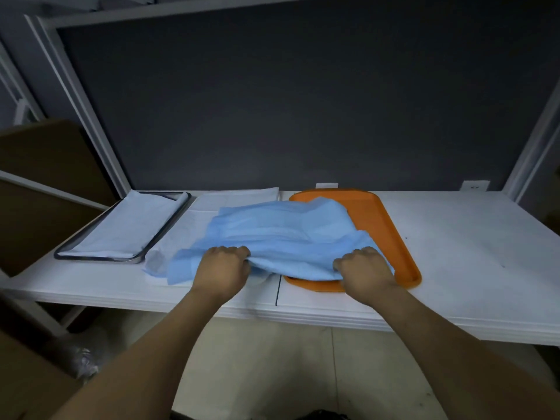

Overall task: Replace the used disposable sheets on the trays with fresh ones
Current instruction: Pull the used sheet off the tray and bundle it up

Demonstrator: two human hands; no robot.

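Observation:
A crumpled blue disposable sheet (281, 234) lies across the left part of an orange tray (391, 234) and spills leftward onto the white table. My left hand (222, 268) grips its near edge left of the tray. My right hand (363, 269) grips the same edge over the tray's near rim. A metal tray (157, 237) at the left holds a white sheet (127, 225). More white sheets (209, 213) lie flat between the two trays, partly under the blue one.
The white table (460, 253) runs along a dark grey back panel (303, 101) with white frame posts at both sides. A wall socket (475, 185) sits at the back right. Brown cardboard boxes (39, 177) stand to the left of the table.

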